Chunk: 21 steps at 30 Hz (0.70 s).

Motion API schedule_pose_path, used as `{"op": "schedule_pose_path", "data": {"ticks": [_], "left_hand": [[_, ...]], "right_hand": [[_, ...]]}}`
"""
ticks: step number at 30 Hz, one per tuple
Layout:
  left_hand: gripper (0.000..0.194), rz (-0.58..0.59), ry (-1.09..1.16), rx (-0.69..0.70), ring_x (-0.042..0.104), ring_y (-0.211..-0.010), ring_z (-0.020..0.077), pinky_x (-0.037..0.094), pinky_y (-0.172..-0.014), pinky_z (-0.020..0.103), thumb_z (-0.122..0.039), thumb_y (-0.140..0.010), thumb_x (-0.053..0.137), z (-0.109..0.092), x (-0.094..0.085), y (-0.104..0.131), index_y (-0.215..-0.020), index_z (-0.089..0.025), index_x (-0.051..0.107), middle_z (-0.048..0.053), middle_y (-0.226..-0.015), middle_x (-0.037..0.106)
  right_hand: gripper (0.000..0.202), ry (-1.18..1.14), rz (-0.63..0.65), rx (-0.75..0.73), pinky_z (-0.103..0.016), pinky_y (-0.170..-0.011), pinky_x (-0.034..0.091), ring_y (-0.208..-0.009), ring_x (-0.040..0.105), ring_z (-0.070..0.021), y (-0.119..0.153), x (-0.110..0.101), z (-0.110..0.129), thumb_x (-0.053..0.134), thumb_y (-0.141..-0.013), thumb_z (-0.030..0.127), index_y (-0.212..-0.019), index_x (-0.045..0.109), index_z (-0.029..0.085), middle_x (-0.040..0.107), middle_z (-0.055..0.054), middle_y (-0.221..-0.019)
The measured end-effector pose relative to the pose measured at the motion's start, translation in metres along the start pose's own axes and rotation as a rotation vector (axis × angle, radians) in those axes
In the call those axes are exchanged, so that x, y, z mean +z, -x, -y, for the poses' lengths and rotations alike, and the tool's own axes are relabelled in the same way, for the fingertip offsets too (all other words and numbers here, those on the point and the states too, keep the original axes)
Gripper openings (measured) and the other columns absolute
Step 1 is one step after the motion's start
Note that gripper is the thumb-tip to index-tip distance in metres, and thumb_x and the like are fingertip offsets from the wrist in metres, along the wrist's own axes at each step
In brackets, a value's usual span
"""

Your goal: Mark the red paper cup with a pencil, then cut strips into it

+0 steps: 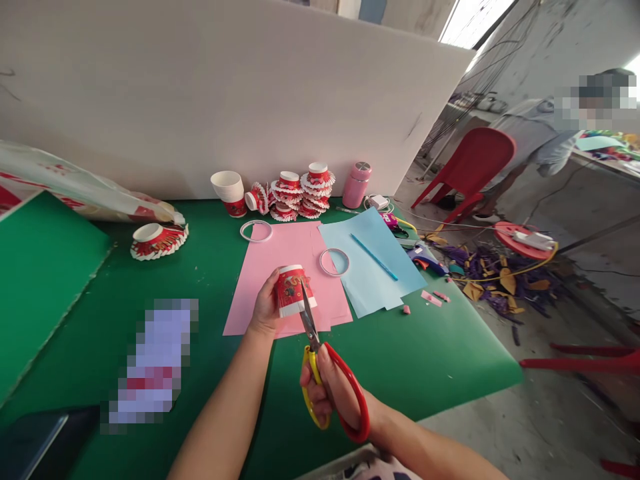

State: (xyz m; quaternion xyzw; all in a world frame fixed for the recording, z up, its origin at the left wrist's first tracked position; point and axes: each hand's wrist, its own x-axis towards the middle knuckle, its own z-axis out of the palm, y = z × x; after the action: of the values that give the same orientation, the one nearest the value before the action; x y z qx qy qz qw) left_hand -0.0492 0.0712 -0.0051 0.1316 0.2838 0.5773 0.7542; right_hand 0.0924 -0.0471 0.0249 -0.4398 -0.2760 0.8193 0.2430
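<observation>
My left hand (267, 303) is closed around a red and white paper cup (293, 288) with a printed pattern, held above the pink paper sheets. In my right hand (333, 387) is a pair of scissors (311, 331) with one red and one yellow handle loop. The blades point up at the cup, one along its outside near the right edge; whether they bite into it I cannot tell. Beneath and behind the cup lie pink paper sheets (295, 243). A light blue sheet (370, 293) lies to their right.
Several cut, fringed cups (317, 183) are stacked by the white board, beside plain stacked cups (227, 190) and a pink flask (357, 185). Another fringed cup (155, 241) is at left. Two tape rings (257, 221) and a glue gun (427, 260) lie rightward. A person sits beyond a red chair (483, 157).
</observation>
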Motion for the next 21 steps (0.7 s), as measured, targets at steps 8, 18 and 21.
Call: {"op": "schedule_pose_path", "data": {"ticks": [8,18,21], "left_hand": [[0.031,0.01,-0.025,-0.003,0.071,-0.078,0.0278,0.053,-0.076,0.041,-0.035,-0.08,0.059,0.0002,-0.0032,-0.001,-0.096,-0.009,0.065,0.015,-0.086,0.073],[0.025,-0.03,-0.004,0.034,0.07,-0.08,0.0269,0.053,-0.076,0.041,-0.031,-0.079,0.06,0.0012,0.0003,0.0005,-0.093,-0.011,0.066,0.012,-0.087,0.073],[0.023,-0.033,0.0,0.031,0.07,-0.079,0.0267,0.054,-0.075,0.041,-0.031,-0.08,0.06,0.0007,0.0017,0.0012,-0.091,-0.011,0.066,0.012,-0.086,0.073]], "right_hand": [[0.076,0.014,0.0,-0.004,-0.023,-0.041,0.012,-0.038,0.019,-0.0023,0.001,0.0,0.0,0.044,-0.053,0.093,-0.071,0.045,0.019,0.029,0.012,-0.046],[0.075,0.035,-0.009,-0.01,-0.021,-0.039,0.011,-0.037,0.016,-0.0022,0.0011,-0.0015,-0.0006,0.042,-0.053,0.093,-0.068,0.044,0.019,0.026,0.014,-0.042],[0.075,0.033,-0.009,-0.015,-0.021,-0.038,0.011,-0.036,0.016,-0.0019,0.0009,-0.0016,-0.0012,0.042,-0.053,0.093,-0.068,0.043,0.02,0.025,0.014,-0.041]]}}
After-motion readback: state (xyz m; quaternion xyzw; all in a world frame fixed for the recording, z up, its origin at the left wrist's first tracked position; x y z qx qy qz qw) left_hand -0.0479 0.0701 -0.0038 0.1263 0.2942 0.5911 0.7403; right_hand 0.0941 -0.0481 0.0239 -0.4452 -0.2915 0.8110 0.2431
